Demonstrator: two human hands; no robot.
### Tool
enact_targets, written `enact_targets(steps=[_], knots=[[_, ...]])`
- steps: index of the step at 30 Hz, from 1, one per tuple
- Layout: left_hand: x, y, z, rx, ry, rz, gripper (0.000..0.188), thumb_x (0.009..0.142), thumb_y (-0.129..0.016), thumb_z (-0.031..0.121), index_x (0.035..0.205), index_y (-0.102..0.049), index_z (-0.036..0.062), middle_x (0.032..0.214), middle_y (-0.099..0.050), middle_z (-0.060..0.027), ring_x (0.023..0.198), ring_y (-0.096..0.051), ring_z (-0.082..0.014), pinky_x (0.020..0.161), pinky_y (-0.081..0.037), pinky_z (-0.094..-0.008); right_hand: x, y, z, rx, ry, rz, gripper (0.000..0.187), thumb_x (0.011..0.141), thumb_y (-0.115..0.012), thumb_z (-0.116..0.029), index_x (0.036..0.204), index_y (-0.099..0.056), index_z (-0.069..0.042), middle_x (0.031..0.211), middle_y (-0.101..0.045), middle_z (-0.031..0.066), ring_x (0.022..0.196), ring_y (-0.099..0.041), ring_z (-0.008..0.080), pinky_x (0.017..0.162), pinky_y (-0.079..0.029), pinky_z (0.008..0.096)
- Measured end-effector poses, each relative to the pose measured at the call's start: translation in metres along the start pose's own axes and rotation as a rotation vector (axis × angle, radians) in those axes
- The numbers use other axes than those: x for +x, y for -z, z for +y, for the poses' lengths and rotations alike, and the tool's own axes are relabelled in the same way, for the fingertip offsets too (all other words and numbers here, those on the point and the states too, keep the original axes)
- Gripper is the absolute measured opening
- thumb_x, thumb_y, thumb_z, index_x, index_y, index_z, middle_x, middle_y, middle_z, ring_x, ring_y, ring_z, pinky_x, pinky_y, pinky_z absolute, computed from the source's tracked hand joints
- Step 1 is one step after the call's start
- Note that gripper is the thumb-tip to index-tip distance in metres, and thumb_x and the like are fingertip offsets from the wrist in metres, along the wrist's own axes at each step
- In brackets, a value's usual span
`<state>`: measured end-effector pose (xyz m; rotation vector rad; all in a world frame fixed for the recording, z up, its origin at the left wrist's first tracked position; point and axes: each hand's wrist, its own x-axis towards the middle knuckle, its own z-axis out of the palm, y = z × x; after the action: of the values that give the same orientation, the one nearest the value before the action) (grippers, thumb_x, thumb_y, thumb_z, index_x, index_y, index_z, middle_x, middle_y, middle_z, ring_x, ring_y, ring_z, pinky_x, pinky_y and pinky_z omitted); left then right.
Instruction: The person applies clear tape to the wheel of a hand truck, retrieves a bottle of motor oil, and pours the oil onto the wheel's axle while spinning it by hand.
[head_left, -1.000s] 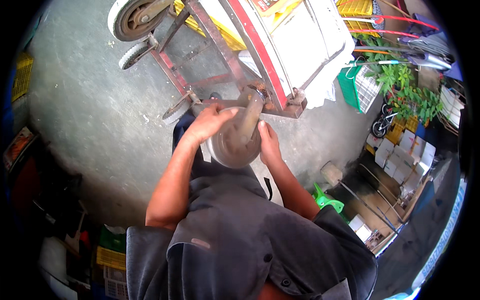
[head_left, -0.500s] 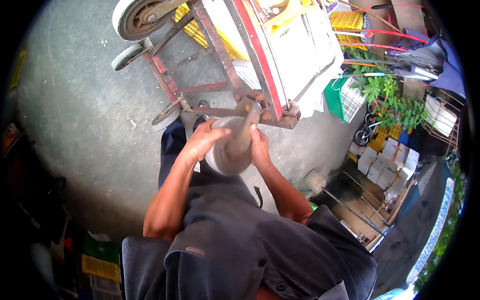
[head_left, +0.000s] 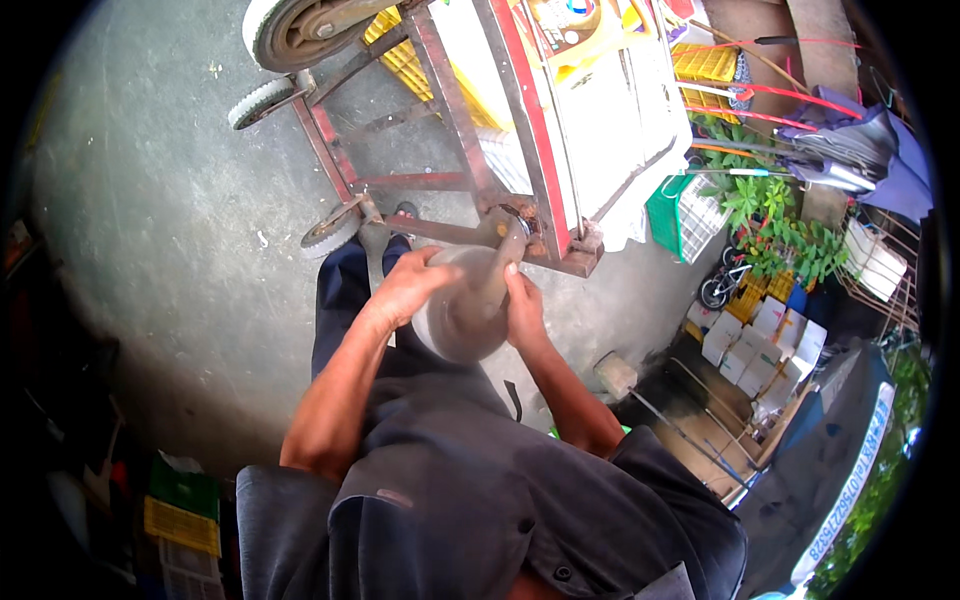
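Since a second ago, the right hand (head_left: pixel 525 308) has shifted: its thumb, then beside the wheel's right edge, now lies against the fork arm (head_left: pixel 508 262). Opposite it, the left hand (head_left: pixel 405 288) keeps to the left rim of the grey caster wheel (head_left: pixel 460 325), fingers bent and clamped on that rim. Most of the right fingers are hidden behind the wheel and fork, so I cannot tell whether they close on anything. Held between both hands just above the lap, the wheel sits at the near corner of a red-and-rust metal frame (head_left: pixel 543 150), where the fork joins it. A large wheel with a pale tyre (head_left: pixel 258 38) stands out from the far side of the frame.

Writing shows in few places. On the frame's load, a yellow package (head_left: pixel 575 35) bears a coloured printed label, too small to read surely. Far right, a pale awning edge (head_left: pixel 845 490) carries a line of blue characters and digits. White boxes (head_left: pixel 745 355) are stacked near a leafy plant (head_left: pixel 770 235); any marks on them are too small to read.
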<state>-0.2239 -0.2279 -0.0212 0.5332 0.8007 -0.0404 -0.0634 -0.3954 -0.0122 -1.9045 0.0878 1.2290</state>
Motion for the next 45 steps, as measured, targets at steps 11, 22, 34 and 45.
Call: enact_targets(steps=[11,22,34,45], knots=[[0.001,-0.002,0.001,0.068,-0.022,0.015,0.046,0.081,-0.067,0.020,0.116,-0.059,-0.0083,0.101,-0.066,-0.0117,0.090,-0.062,-0.0167,0.082,-0.049,-0.0289,-0.006,-0.001,0.006,0.024,0.081,-0.061,0.054,0.101,-0.048,-0.039,0.122,-0.055,0.010,0.113,-0.063,0.0173,0.100,-0.063,0.0223,0.086,-0.052,0.0350],[-0.003,-0.001,0.007,0.187,-0.041,0.034,0.055,0.078,-0.070,0.028,0.115,-0.059,-0.0112,0.104,-0.067,-0.0172,0.094,-0.064,-0.0210,0.086,-0.049,-0.0307,-0.002,-0.007,0.002,0.134,0.046,-0.005,0.040,0.101,-0.049,-0.031,0.111,-0.062,0.006,0.100,-0.066,0.0121,0.086,-0.064,0.0170,0.077,-0.052,0.0321],[-0.001,-0.001,0.003,0.167,-0.064,0.026,0.045,0.078,-0.069,0.024,0.109,-0.063,-0.0084,0.096,-0.069,-0.0128,0.087,-0.064,-0.0173,0.081,-0.049,-0.0297,-0.012,-0.005,-0.010,-0.002,0.013,0.008,0.054,0.101,-0.047,-0.041,0.124,-0.054,0.007,0.112,-0.064,0.0176,0.098,-0.065,0.0238,0.085,-0.054,0.0357],[0.009,0.000,-0.008,0.162,-0.121,0.025,0.049,0.076,-0.071,0.026,0.110,-0.064,-0.0095,0.098,-0.071,-0.0180,0.088,-0.067,-0.0217,0.081,-0.051,-0.0319,-0.015,-0.009,-0.008,0.051,-0.013,0.060,0.052,0.101,-0.047,-0.040,0.123,-0.055,0.006,0.111,-0.064,0.0168,0.096,-0.065,0.0234,0.085,-0.054,0.0366]])
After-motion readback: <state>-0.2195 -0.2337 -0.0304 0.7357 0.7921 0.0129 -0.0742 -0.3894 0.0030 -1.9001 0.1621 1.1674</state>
